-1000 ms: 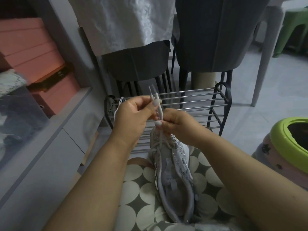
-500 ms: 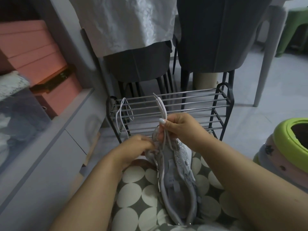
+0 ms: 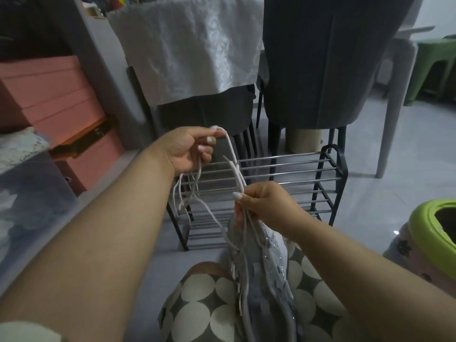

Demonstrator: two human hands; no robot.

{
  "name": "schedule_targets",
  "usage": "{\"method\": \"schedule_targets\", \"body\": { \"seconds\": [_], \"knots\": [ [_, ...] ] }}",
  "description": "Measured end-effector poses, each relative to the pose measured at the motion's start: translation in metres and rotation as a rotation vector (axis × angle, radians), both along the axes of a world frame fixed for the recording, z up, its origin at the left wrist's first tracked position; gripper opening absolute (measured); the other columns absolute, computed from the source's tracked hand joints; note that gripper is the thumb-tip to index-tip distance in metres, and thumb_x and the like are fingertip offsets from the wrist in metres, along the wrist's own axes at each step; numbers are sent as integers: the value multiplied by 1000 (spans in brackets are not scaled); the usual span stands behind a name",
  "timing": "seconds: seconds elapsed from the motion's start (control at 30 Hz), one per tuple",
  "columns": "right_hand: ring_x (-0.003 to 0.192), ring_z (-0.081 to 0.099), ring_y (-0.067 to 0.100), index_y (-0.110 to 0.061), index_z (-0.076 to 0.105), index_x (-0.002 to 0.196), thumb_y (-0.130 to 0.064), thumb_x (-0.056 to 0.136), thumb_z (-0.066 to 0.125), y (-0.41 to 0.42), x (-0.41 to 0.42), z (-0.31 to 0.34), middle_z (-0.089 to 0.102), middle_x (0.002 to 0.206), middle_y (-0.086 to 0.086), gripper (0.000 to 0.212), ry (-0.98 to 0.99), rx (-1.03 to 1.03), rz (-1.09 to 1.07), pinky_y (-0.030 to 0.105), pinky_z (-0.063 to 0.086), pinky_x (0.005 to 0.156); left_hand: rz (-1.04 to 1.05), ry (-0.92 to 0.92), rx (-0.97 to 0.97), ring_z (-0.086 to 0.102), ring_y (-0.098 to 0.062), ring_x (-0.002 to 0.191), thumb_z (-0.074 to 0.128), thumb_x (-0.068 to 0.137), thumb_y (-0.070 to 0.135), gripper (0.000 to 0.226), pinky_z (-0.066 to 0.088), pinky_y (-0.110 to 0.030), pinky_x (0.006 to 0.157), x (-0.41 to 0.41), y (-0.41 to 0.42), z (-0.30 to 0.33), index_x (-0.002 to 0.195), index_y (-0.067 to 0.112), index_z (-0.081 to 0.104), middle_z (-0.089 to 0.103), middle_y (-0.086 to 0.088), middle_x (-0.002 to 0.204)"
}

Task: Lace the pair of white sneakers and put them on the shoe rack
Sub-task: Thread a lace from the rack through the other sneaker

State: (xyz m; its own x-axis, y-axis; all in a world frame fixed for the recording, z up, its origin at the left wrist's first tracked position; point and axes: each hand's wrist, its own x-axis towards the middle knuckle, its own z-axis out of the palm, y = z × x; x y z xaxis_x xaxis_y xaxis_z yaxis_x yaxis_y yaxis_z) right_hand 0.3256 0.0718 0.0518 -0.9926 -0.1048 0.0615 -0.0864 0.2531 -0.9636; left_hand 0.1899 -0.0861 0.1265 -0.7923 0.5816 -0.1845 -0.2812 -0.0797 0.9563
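One white sneaker [image 3: 264, 275] lies on my lap, toe pointing away from me, on a dotted cloth [image 3: 197, 309]. A white shoelace [image 3: 232, 159] runs up from its eyelets. My left hand [image 3: 190, 149] is raised above the rack and pinches the lace, pulling it up and to the left. My right hand [image 3: 261, 203] grips the lace strands just above the sneaker's toe end. A black and chrome shoe rack [image 3: 296, 178] stands on the floor right in front of me. A second sneaker is not visible.
Two dark chairs [image 3: 318, 70] stand behind the rack, one draped with a white cloth [image 3: 192, 50]. Pink boxes [image 3: 49, 99] sit on a grey cabinet [image 3: 74, 206] at left. A green-rimmed pot [image 3: 424, 225] is at right, a table leg [image 3: 392, 114] and green stool [image 3: 436, 67] beyond.
My left hand rose from the sneaker's toe up and left, drawing the lace out long. My right hand stayed at the toe end, still gripping the strands.
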Motion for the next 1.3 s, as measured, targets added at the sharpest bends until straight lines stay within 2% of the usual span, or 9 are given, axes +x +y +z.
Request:
{"method": "schedule_targets", "body": {
  "seconds": [0.17,0.33,0.53,0.63,0.77,0.87,0.97,1.03,1.3],
  "knots": [
    [54,64,19,-1,63,72,-23,94,55,2,-16,7,67,63,12,33,4,-61,-38,25,53,55,69,-17,50,44,-1,42,69,70,14,45,41,-13,43,-23,6,14,113,4,58,57,4,65],
    [57,67,23,5,63,75,-21,94,56,3,-35,22,67,65,16,33,48,-108,-63,29,57,58,111,-29,-95,47,-1,42,57,90,11,14,44,-11,44,-38,13,5,100,4,64,61,2,64],
    [55,65,15,-3,62,77,-22,94,54,5,-57,63,63,65,9,27,101,-139,-147,24,57,57,124,-84,-165,48,-2,45,60,87,9,8,46,-13,47,-41,14,-22,88,8,68,60,0,67],
    [58,67,15,-3,62,78,-24,94,55,11,-78,90,65,65,8,27,160,-150,-207,25,58,60,137,-110,-92,47,-2,45,55,93,9,12,45,-14,45,-45,14,-19,98,6,65,57,0,64],
    [64,67,14,-6,68,77,-29,92,59,7,-106,97,70,72,9,30,185,53,-249,23,58,71,37,-60,-43,41,-3,44,47,94,12,17,39,-16,43,-44,15,-13,101,13,63,51,2,66],
    [52,59,2,-7,72,81,-30,92,60,6,-123,100,71,76,4,28,209,100,-308,11,48,50,-52,-23,-40,36,-6,45,50,81,11,18,34,-18,43,-36,18,-9,90,12,66,47,1,66],
    [39,53,-3,-7,73,82,-30,91,61,7,-133,110,67,71,0,27,196,134,-339,10,39,38,-158,-12,-10,35,-8,48,52,79,17,27,34,-20,45,-32,19,-5,101,5,64,48,0,65],
    [34,52,-2,-5,73,86,-30,91,61,5,-137,113,64,67,-2,28,178,123,-339,12,38,36,-183,65,-61,33,-7,49,57,85,23,28,33,-20,46,-33,21,-4,105,6,68,44,2,64],
    [46,45,6,-10,67,84,-42,92,55,7,-116,95,54,59,-2,35,151,327,-306,11,35,42,2,244,-182,28,-4,44,55,94,18,25,24,-16,38,-32,32,-7,75,12,69,39,1,60]
  ]
}}
